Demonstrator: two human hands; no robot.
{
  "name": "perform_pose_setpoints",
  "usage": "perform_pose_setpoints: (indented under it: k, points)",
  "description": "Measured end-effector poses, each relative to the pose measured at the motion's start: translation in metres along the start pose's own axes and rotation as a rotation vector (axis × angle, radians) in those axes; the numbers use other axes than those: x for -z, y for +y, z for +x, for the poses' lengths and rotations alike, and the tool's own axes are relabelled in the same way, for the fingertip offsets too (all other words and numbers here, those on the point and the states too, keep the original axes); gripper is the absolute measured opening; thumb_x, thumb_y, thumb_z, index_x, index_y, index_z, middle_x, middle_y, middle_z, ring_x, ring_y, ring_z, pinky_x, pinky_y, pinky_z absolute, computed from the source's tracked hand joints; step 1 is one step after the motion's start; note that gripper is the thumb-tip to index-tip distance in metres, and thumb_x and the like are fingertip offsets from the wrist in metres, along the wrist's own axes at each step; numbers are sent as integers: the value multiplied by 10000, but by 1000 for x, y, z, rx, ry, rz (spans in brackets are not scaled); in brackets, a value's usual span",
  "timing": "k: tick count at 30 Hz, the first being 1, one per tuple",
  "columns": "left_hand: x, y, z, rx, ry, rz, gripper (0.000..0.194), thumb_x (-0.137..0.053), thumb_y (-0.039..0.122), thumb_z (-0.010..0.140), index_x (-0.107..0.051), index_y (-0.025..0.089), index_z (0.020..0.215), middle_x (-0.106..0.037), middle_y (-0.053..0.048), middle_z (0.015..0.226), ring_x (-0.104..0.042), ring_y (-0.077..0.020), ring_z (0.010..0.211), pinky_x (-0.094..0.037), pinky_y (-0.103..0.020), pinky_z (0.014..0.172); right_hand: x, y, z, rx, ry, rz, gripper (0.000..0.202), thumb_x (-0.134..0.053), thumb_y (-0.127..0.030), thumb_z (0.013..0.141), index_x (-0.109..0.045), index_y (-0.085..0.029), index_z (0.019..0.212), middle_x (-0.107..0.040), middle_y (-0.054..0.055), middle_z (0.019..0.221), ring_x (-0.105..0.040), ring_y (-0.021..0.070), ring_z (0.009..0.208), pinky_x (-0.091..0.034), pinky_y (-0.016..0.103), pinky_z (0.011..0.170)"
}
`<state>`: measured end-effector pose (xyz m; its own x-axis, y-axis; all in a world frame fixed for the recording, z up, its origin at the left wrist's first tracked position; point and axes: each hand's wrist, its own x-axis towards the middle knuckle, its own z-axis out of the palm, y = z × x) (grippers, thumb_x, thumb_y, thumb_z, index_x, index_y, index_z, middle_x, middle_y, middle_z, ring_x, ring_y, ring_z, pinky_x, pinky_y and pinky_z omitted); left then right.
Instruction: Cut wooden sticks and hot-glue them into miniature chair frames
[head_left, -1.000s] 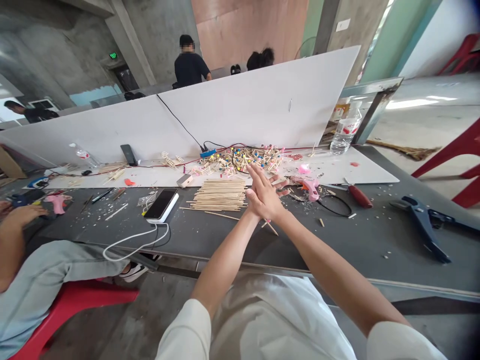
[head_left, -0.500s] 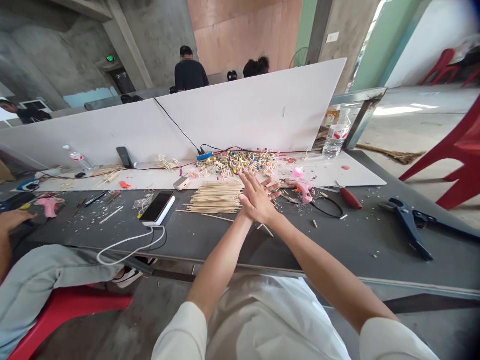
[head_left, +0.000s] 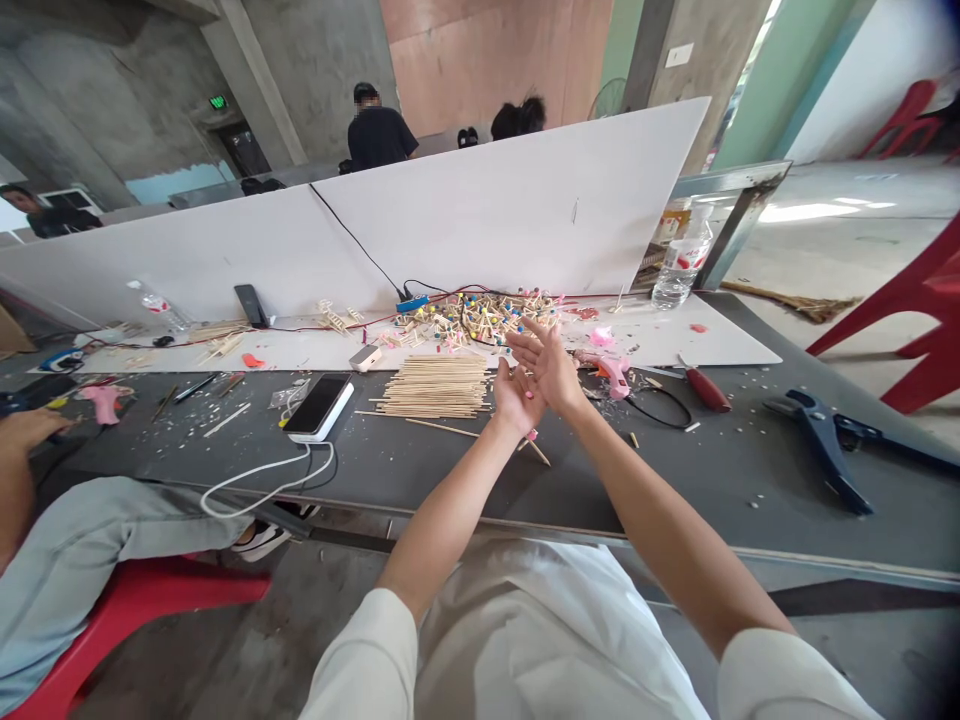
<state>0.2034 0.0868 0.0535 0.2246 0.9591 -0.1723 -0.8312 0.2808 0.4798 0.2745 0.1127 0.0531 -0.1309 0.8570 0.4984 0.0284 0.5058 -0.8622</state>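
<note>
Over the table edge of the stick pile, my left hand [head_left: 516,402] is turned palm up with its fingers loosely apart. My right hand [head_left: 559,372] lies against it, fingers stretched out toward the far side. A small pink bit [head_left: 529,394] shows at the left palm, and another pink bit [head_left: 532,435] is by the left wrist; whether they stick or fall I cannot tell. Left of the hands is a flat bundle of thin wooden sticks [head_left: 431,386]. Beyond them spreads a heap of short sticks with coloured ends [head_left: 480,318].
A pink glue gun [head_left: 615,376], a red-handled tool [head_left: 706,390] and a blue cutter [head_left: 821,450] lie to the right. A phone on a white block [head_left: 319,408] with a cable stands left. A white board [head_left: 510,220] rises behind. At far left is another person's hand [head_left: 34,428].
My hands, earlier crossed and pressed together, have parted somewhat, the left turning palm up. Pink bits now show at the left palm and wrist. The view has shifted slightly.
</note>
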Motion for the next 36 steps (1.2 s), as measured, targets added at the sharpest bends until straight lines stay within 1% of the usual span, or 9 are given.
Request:
perform_pose_setpoints:
  k: [3, 5, 7, 14, 23, 28, 31, 34, 36]
  points:
    - [1, 4, 2, 14, 22, -18, 552, -311, 566, 1046, -670, 165, 1166, -744, -145, 1043, -741, -260, 1001, -608, -351, 804, 5, -6, 0, -28, 91, 35, 800, -298, -780, 969, -592, -210, 1447, -738, 167, 1232, -706, 304, 1159, -571, 508, 966]
    - [2, 10, 3, 10, 10, -28, 571, -300, 579, 1046, -679, 160, 1127, -735, -136, 970, -739, -234, 924, -591, -300, 728, 11, -13, -1, -3, 128, -45, 532, -581, -629, 922, -757, -191, 1167, -774, 137, 1055, -737, 295, 996, -592, 473, 880]
    - [3, 19, 2, -26, -5, -32, 606, -267, 595, 1046, -679, 162, 1146, -731, -134, 973, -733, -222, 913, -582, -291, 722, 18, -21, -3, 51, 95, -180, 302, -699, -462, 859, -803, -191, 944, -773, 103, 939, -720, 264, 861, -584, 445, 820]
    - [3, 35, -2, -104, -134, 15, 712, -222, 712, 998, -523, 242, 1441, -666, -174, 1359, -685, -319, 1196, -557, -529, 968, 34, -32, -3, 110, -294, -277, 184, -742, -338, 798, -833, -237, 922, -781, 39, 929, -679, 215, 798, -546, 389, 768]
    - [1, 34, -5, -164, -151, 127, 754, -205, 716, 1001, -500, 230, 1496, -647, -175, 1406, -616, -330, 1320, -469, -557, 1102, 27, -29, -3, 188, -288, -343, 109, -727, -291, 798, -794, -206, 808, -767, 44, 895, -668, 192, 820, -508, 334, 789]
    - [0, 32, -4, -238, -137, 259, 780, -192, 728, 1000, -467, 215, 1520, -669, -183, 1348, -646, -307, 1268, -502, -502, 1056, 32, -36, -3, 33, -278, -177, 232, -711, -396, 856, -761, -171, 834, -735, 52, 852, -608, 166, 740, -468, 324, 722]
    - [-4, 28, -6, -415, -59, 393, 676, -255, 662, 1032, -504, 208, 1467, -709, -157, 1216, -674, -261, 1184, -531, -412, 983, 45, -45, -4, -58, -288, 21, 335, -713, -500, 875, -738, -172, 817, -698, 44, 799, -599, 161, 739, -474, 314, 729]
    - [-7, 30, -16, -816, 53, 687, 513, -399, 621, 1027, -604, 230, 1288, -708, -95, 1067, -675, -189, 1020, -525, -308, 872, 64, -49, -10, -151, -266, 105, 380, -734, -551, 864, -723, -180, 782, -683, 46, 742, -618, 169, 723, -492, 311, 728]
    - [-3, 36, -27, -1064, 50, 991, 399, -493, 584, 1009, -642, 214, 1031, -666, -46, 840, -603, -146, 751, -471, -266, 702, 75, -44, -18, -209, -263, 125, 396, -752, -570, 845, -721, -182, 777, -698, 57, 732, -630, 176, 701, -503, 312, 711]
